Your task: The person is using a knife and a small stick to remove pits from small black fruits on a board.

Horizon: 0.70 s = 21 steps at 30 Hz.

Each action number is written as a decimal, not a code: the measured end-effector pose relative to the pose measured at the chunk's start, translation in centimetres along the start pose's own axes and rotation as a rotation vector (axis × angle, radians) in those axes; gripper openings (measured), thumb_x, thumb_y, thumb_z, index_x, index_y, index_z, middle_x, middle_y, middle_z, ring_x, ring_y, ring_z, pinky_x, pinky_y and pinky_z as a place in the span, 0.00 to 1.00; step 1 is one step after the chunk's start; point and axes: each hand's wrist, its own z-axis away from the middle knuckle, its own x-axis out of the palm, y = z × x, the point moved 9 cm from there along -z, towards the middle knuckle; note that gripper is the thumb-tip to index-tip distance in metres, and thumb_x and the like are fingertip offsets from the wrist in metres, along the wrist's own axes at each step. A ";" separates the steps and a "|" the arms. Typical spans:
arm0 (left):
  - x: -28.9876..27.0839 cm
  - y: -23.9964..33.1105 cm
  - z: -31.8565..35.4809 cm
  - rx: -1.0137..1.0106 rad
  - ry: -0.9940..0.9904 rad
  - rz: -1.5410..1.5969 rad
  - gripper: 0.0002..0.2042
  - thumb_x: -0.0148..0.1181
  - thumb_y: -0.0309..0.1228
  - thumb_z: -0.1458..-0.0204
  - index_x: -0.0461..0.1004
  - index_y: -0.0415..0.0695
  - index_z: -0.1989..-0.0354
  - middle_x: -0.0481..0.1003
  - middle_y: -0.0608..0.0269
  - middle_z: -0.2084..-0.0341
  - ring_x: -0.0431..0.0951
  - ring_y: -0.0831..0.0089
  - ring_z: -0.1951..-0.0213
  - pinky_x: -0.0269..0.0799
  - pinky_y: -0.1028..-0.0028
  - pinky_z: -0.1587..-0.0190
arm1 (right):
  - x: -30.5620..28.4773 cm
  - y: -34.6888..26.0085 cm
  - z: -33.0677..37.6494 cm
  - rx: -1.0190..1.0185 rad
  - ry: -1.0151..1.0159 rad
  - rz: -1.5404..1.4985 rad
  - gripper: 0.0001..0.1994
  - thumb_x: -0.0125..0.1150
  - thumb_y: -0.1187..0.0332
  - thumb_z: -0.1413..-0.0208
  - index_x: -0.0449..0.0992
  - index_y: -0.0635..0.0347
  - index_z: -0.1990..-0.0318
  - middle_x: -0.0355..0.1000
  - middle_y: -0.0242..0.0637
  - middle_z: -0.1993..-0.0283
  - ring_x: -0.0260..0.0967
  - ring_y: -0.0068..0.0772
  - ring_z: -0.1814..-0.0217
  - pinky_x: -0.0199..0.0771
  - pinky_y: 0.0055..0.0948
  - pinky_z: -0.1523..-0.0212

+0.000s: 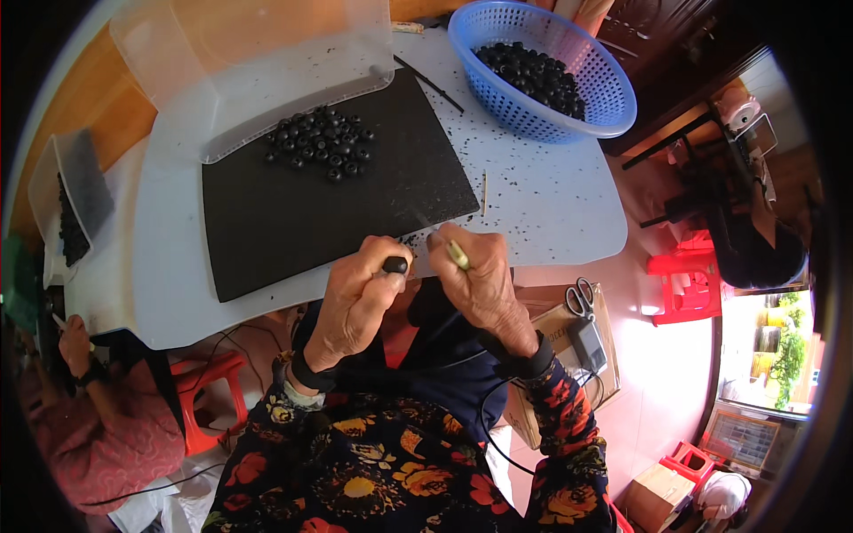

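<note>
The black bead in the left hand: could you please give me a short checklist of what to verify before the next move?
1. Left hand pinches the black bead between fingertips: ok.
2. Right hand holds the thin pale tool: ok.
3. Tool tip lined up with the bead's hole: cannot tell, the hole is not visible.
4. Loose beads heaped on the black mat, apart from both hands: ok.
5. Blue basket fully on the white table: not ok, its rim overhangs the far right corner.
6. Table free of debris: not ok, black specks are scattered about.
</note>
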 end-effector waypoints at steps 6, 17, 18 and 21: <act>-1.2 -0.8 0.4 0.094 0.125 -0.130 0.11 0.49 0.27 0.49 0.71 0.33 0.61 0.70 0.54 0.72 0.69 0.67 0.70 0.67 0.71 0.67 | 1.3 -2.2 1.2 -0.119 -0.086 0.072 0.08 0.64 0.70 0.51 0.70 0.62 0.69 0.71 0.44 0.75 0.71 0.52 0.73 0.70 0.39 0.74; -1.0 0.7 0.9 0.245 0.229 -0.355 0.10 0.51 0.24 0.51 0.71 0.33 0.60 0.71 0.48 0.64 0.74 0.58 0.64 0.72 0.67 0.62 | 2.5 -1.9 1.8 -0.025 -0.011 0.069 0.10 0.65 0.69 0.51 0.69 0.63 0.70 0.70 0.44 0.76 0.71 0.52 0.75 0.70 0.40 0.75; -1.1 0.6 0.9 0.244 0.236 -0.355 0.10 0.50 0.24 0.50 0.71 0.33 0.60 0.71 0.48 0.64 0.74 0.58 0.64 0.72 0.67 0.62 | 2.6 -1.8 1.8 -0.019 -0.015 0.080 0.11 0.65 0.69 0.51 0.68 0.63 0.71 0.70 0.45 0.76 0.71 0.52 0.75 0.70 0.40 0.76; -1.2 0.3 0.9 0.214 0.245 -0.333 0.11 0.50 0.23 0.51 0.71 0.33 0.60 0.71 0.48 0.65 0.74 0.57 0.63 0.72 0.67 0.62 | 2.7 -1.9 1.7 -0.043 -0.023 0.069 0.11 0.65 0.69 0.51 0.68 0.64 0.71 0.70 0.45 0.76 0.71 0.52 0.75 0.70 0.40 0.76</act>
